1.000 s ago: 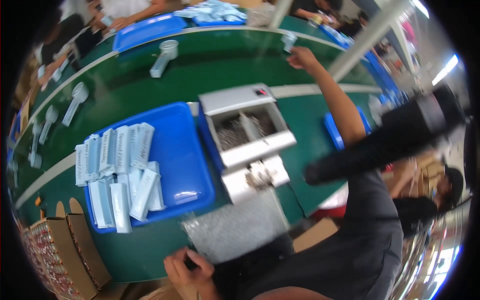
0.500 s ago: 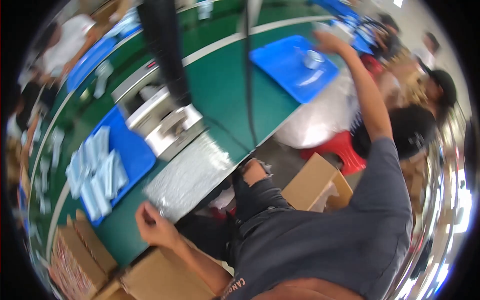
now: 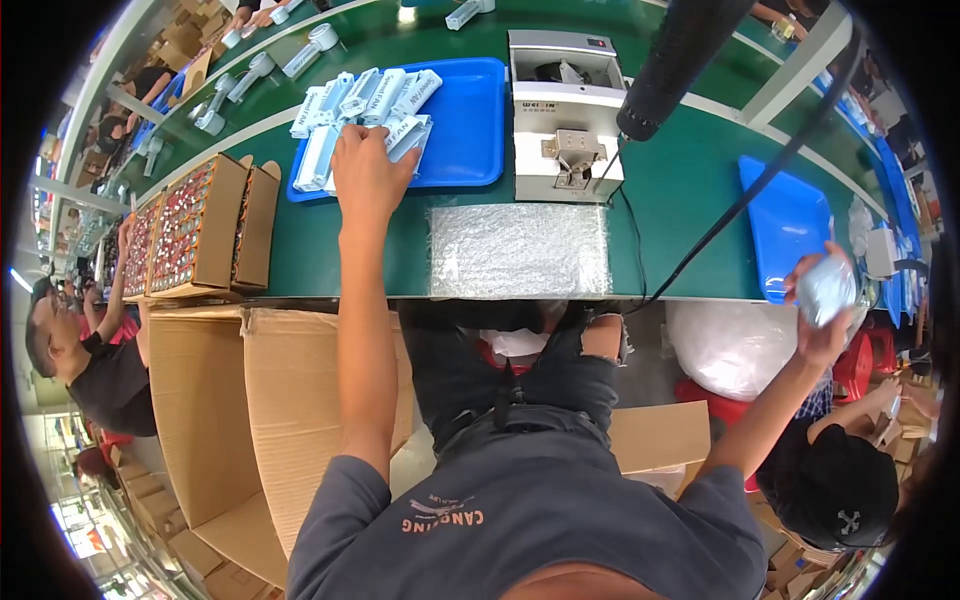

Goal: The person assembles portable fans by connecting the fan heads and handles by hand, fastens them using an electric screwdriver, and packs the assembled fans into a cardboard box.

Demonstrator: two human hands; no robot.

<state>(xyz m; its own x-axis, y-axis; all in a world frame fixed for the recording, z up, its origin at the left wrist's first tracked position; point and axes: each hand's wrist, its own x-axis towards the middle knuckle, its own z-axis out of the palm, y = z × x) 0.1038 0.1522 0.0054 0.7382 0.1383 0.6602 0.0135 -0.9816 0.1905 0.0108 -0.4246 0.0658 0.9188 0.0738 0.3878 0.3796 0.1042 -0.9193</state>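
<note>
My left hand (image 3: 367,172) reaches forward over the near edge of a blue tray (image 3: 465,125) and rests on the white packets (image 3: 365,100) piled in it; whether it grips one I cannot tell. My right hand (image 3: 822,300) is out to the right, off the table, closed around a small pale wrapped part (image 3: 826,285). A sheet of bubble wrap (image 3: 518,250) lies on the green table (image 3: 680,175) in front of me.
A grey-white machine (image 3: 565,110) stands beyond the wrap, with a black pole and cable crossing it. A second blue tray (image 3: 785,225) lies right. Open cartons of small parts (image 3: 190,225) sit left, big cardboard boxes (image 3: 210,400) below. People sit on both sides.
The view swung back over the table. My left hand went from the near table edge up to the packets in the tray. My right hand came back from the far tray with a pale part.
</note>
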